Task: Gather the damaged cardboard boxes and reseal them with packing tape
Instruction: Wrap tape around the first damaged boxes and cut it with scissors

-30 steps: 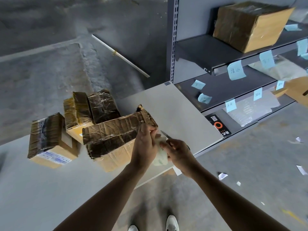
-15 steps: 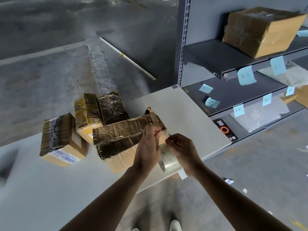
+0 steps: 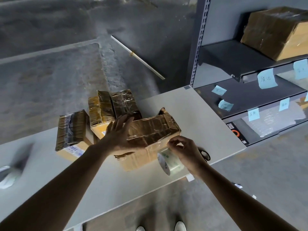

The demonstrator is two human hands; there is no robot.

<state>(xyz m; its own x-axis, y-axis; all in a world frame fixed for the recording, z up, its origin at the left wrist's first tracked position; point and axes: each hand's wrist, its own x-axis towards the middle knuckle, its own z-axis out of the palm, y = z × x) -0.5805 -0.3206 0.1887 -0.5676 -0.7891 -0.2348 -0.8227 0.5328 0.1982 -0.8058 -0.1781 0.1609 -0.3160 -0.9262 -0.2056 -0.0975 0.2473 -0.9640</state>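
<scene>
A crumpled, torn cardboard box (image 3: pixel 150 135) lies on the grey table (image 3: pixel 200 117) in front of me. My left hand (image 3: pixel 120 135) presses flat on its taped top, fingers straight. My right hand (image 3: pixel 185 150) holds a roll of clear packing tape (image 3: pixel 170 161) at the box's near right corner, fingers pinching the tape end against the box. Behind it stand two taped boxes, one (image 3: pixel 100 112) yellowish and one (image 3: pixel 124 102) dark with shiny wrap. A further taped box (image 3: pixel 73 132) sits to the left.
Black scissors (image 3: pixel 205 155) lie on the table just behind my right hand. A metal shelf (image 3: pixel 233 55) with blue notes stands at the right, a large box (image 3: pixel 275 32) on it. A white rod (image 3: pixel 138 57) lies on the floor. A blurred object (image 3: pixel 10 174) sits far left.
My left hand let go of the tape end and moved left to press flat on the box top. My right hand brought the tape roll down to the box's corner.
</scene>
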